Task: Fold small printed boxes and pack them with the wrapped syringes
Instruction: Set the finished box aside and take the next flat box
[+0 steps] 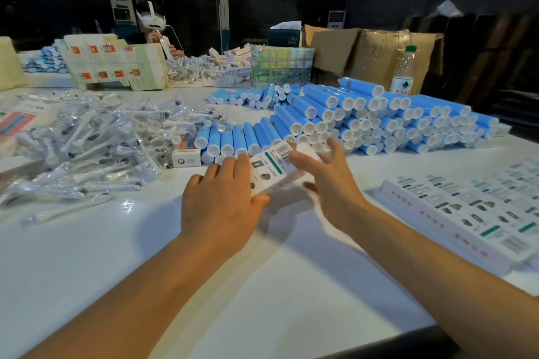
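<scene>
Evidently we are early: our left hand (pixel 221 198) pinches a flat box (pixel 272 167) just before the blue tubes (pixel 364 122), right hand (pixel 329 181) fingers spread against it. Wrapped syringes (pixel 96 137) lie left of the tubes, flat blanks (pixel 466 210) right, still unfolded.

Two bare forearms showing, no sleeves

The left hand (pixel 221 198) and right hand (pixel 329 183) are wearing no gloves, rings, watch or wristbands; both forearms are showing uncovered right down to the bottom edge of the view.
</scene>
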Demonstrator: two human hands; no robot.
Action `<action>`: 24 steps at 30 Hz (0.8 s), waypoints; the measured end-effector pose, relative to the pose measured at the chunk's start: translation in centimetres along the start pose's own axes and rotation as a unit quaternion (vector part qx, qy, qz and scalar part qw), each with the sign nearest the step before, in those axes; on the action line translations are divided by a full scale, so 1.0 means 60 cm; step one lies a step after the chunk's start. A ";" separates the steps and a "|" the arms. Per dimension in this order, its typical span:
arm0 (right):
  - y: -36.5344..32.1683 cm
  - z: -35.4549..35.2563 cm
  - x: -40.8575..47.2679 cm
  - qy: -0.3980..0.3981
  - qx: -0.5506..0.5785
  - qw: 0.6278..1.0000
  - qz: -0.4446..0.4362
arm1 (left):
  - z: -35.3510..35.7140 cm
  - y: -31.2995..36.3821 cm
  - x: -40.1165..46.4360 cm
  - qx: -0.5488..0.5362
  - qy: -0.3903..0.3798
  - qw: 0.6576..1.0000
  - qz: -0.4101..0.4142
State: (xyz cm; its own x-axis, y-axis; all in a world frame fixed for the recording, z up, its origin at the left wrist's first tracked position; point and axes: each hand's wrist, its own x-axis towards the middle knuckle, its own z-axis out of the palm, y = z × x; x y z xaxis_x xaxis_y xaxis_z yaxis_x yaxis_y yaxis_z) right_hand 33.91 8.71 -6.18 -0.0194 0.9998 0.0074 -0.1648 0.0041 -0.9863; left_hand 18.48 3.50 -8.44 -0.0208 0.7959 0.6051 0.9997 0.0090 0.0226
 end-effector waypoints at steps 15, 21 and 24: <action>0.032 0.009 -0.016 -0.023 -0.414 0.869 -0.271 | 0.006 0.012 -0.009 0.037 -0.013 0.998 0.058; 0.006 0.006 -0.008 -0.099 0.029 0.995 -0.018 | 0.005 -0.003 -0.005 0.040 -0.012 0.998 0.056; -0.004 0.002 -0.005 -0.091 0.126 0.988 0.028 | 0.003 -0.006 -0.004 0.030 -0.003 0.998 0.054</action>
State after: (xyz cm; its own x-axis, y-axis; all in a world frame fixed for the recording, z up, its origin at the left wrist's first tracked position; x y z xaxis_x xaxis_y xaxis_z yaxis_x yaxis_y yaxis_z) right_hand 33.84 8.40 -5.92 -0.2081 0.9781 0.0061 -0.3977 -0.0789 -0.9141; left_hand 18.16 3.39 -8.73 0.0868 0.7980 0.5964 0.9951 -0.0405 -0.0906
